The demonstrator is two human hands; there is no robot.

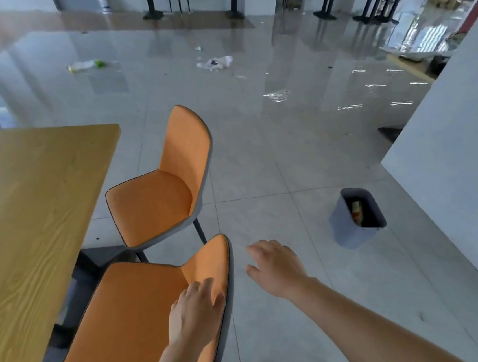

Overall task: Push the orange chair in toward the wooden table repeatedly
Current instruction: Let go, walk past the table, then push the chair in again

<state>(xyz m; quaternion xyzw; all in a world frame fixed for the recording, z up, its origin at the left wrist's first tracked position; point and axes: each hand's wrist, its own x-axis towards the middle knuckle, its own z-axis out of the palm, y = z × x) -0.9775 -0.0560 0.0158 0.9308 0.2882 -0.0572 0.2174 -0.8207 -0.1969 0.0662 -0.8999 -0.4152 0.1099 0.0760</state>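
your left hand lay flat on the backrest of the near orange chair, fingers spread, curled round nothing. reads as a push contact, not a grab. your right hand hung open just right of that backrest, touching nothing, likely ready to brace its edge. the seat sat ahead-left of your left hand, front edge at the wooden table, probably only partly tucked. a second orange chair stood beyond your fingertips. a grey bin was well right of your right hand.
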